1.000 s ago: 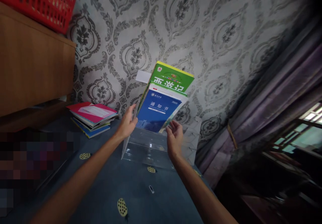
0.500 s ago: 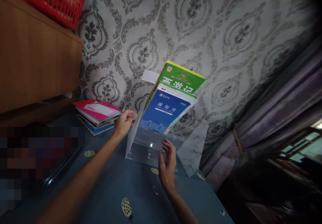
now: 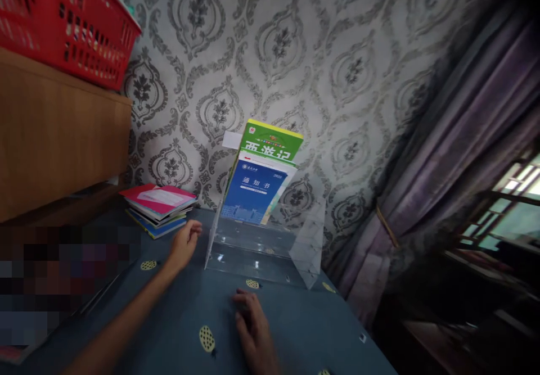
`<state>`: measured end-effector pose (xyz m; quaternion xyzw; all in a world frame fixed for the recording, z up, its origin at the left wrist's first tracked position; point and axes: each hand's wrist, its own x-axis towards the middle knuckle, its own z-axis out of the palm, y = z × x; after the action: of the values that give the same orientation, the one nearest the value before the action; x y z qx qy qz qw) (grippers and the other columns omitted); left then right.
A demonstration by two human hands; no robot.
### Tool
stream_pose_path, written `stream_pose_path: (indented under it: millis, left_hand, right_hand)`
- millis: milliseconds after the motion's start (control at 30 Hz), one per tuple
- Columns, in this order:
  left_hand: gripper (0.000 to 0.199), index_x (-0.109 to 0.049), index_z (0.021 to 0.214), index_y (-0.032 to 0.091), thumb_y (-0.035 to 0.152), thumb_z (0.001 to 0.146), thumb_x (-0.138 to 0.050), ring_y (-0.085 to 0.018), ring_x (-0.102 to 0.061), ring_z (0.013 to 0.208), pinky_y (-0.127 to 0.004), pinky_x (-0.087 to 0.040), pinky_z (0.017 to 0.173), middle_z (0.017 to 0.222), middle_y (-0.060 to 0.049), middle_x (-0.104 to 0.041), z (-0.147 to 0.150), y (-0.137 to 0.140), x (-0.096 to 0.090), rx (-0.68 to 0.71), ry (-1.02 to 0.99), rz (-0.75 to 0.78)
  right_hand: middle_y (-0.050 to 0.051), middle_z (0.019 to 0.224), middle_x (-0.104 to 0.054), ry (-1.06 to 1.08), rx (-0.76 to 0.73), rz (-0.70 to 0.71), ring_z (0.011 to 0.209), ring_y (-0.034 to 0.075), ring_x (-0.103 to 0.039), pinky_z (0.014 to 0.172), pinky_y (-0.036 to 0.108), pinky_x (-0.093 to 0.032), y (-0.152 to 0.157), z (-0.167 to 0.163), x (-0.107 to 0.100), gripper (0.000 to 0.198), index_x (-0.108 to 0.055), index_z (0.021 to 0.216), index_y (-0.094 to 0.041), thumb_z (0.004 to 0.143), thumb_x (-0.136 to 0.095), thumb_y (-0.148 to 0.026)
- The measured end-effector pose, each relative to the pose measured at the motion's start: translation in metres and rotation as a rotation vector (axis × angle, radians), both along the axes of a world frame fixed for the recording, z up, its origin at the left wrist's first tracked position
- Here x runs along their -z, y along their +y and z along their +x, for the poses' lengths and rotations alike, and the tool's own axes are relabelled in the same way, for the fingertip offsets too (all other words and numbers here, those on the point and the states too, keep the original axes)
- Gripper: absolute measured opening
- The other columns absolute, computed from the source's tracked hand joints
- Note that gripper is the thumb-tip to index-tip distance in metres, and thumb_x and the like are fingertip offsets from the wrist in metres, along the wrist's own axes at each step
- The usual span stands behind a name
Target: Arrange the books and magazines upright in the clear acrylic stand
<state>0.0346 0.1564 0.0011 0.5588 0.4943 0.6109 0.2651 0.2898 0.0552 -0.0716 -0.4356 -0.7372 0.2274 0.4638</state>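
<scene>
A clear acrylic rack [image 3: 253, 256] stands on the table, its side panels transparent. Upright in its rear tier are a blue booklet [image 3: 253, 192] and, behind it, a green book [image 3: 274, 139] with a yellow top edge. My left hand [image 3: 185, 244] hovers between the rack and a pile of books [image 3: 158, 203], fingers loosely bent and holding nothing. Nearer to me, in front of the rack, is my right hand [image 3: 254, 327], open, with thumb and fingers apart and nothing between them. The pile is topped by a pink-red cover.
The dark blue tablecloth [image 3: 169, 324] has yellow pineapple prints. A wooden cabinet [image 3: 63, 139] at left carries a red plastic basket [image 3: 97, 49]. Patterned wallpaper rises behind the rack. A tied curtain [image 3: 405, 195] hangs at right; a blurred patch hides the lower left.
Both hands have drawn away from the rack: the left toward the book pile, the right back toward me. My view has shifted, so the rack appears farther left. The books stay in it.
</scene>
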Motion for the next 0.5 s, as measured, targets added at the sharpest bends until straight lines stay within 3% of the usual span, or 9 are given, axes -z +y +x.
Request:
stream_pose_path:
  millis: [133,333,500]
  left_hand:
    - [0.024,-0.061,0.093,0.023,0.031,0.075,-0.046,-0.028,-0.071,0.094,-0.049,-0.055,0.093,0.092,-0.008,-0.074,-0.021,-0.044,0.021,-0.081,0.114,-0.017]
    - [0.023,-0.061,0.09,0.024,0.035,0.078,-0.045,-0.031,-0.071,0.093,-0.05,-0.054,0.093,0.094,-0.009,-0.075,-0.047,-0.112,0.042,-0.159,0.277,-0.05]
    - [0.027,-0.066,0.091,0.022,0.018,0.084,-0.04,-0.028,-0.071,0.097,-0.046,-0.055,0.094,0.098,-0.01,-0.073,-0.048,-0.169,0.042,-0.177,0.705,-0.049]
  right_hand:
    - [0.011,0.125,-0.07,0.01,-0.025,-0.038,0.12,0.026,-0.067,0.097,0.037,-0.057,-0.021,0.006,0.014,0.027,-0.073,0.113,-0.025,0.091,-0.056,-0.027]
    - [0.01,0.134,-0.067,-0.078,-0.039,-0.005,0.123,0.026,-0.065,0.102,0.041,-0.055,-0.085,0.046,0.009,0.03,-0.073,0.116,-0.028,0.09,-0.058,-0.026]
    - [0.009,0.131,-0.067,-0.199,0.044,0.088,0.12,0.027,-0.067,0.099,0.039,-0.057,-0.149,0.09,0.0,0.027,-0.074,0.112,-0.031,0.094,-0.054,-0.032]
